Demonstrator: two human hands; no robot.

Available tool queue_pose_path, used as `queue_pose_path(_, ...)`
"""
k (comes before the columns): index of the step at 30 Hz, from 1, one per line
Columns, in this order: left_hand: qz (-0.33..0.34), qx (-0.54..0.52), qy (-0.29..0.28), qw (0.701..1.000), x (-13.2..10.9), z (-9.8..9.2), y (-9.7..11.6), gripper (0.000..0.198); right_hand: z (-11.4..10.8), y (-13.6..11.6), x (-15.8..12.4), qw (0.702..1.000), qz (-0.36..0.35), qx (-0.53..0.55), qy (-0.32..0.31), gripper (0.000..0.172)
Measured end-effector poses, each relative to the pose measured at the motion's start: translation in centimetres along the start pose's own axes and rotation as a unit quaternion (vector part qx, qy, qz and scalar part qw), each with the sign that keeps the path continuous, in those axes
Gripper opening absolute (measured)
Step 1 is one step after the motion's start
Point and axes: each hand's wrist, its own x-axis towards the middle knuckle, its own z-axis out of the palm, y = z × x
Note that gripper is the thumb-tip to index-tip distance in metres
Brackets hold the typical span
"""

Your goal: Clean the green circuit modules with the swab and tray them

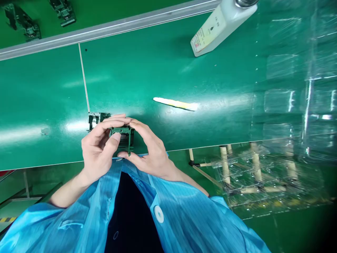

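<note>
Between my two hands, at the near edge of the green bench, is a dark plastic frame-like part [123, 137]. My left hand [98, 147] grips its left side, with the thumb on its front face and the fingers over its top. Around its right side curls my right hand [150, 151], fingertips at the upper edge and thumb at the lower edge. A second dark part [95, 120] lies on the bench just behind my left fingers, which partly cover it. Fingers hide some of the held part's outline.
A white bottle [218, 30] with a label stands at the back right. A yellow and white strip [176, 103] lies mid-bench. Clear plastic trays [281, 102] cover the right end. Beyond the metal rail [110, 28] sit dark assemblies [23, 23]. A pipe rack [226, 165] stands below right.
</note>
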Motion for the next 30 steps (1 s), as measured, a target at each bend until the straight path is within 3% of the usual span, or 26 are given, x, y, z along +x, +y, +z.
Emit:
queue_pose_path(6,0.013,0.029,-0.006,0.999,-0.5,0.2,0.8,0.027,-0.9,0.2,-0.3,1.000,-0.014,0.004,-0.027,0.064)
queue_pose_path(8,0.091,0.073,0.016,0.993,-0.6,-1.5,0.7,0.034,-1.3,0.8,-0.5,0.999,0.006,-0.006,-0.038,0.063)
queue_pose_path(10,0.168,0.130,0.050,0.976,-0.5,-4.3,0.0,0.040,-1.5,1.6,-0.8,0.998,0.053,-0.025,-0.038,0.060)
queue_pose_path(11,0.176,0.159,0.052,0.970,-0.4,-6.1,-0.6,0.043,-1.5,2.1,-0.9,0.995,0.080,-0.037,-0.036,0.059)
queue_pose_path(14,0.054,0.215,-0.049,0.974,0.1,-11.0,-3.3,0.069,-0.9,3.3,-0.8,0.987,0.140,-0.069,-0.038,0.057)
queue_pose_path(17,-0.037,0.195,-0.155,0.968,0.9,-13.2,-6.1,0.100,0.0,3.7,-0.1,0.983,0.155,-0.075,-0.054,0.056)
queue_pose_path(19,-0.054,0.165,-0.176,0.969,1.4,-12.8,-7.2,0.101,0.7,3.6,0.6,0.983,0.156,-0.072,-0.060,0.056)
queue_pose_path(22,-0.066,0.152,-0.157,0.974,1.6,-11.1,-7.6,0.084,1.5,3.5,1.5,0.984,0.154,-0.066,-0.067,0.056)
queue_pose_path(26,-0.046,0.186,-0.139,0.972,0.9,-9.3,-6.4,0.066,1.7,3.3,1.6,0.988,0.119,-0.049,-0.082,0.055)
queue_pose_path(30,-0.031,0.203,-0.138,0.969,-0.2,-8.4,-5.0,0.063,1.1,2.7,0.7,0.989,0.110,-0.052,-0.089,0.055)
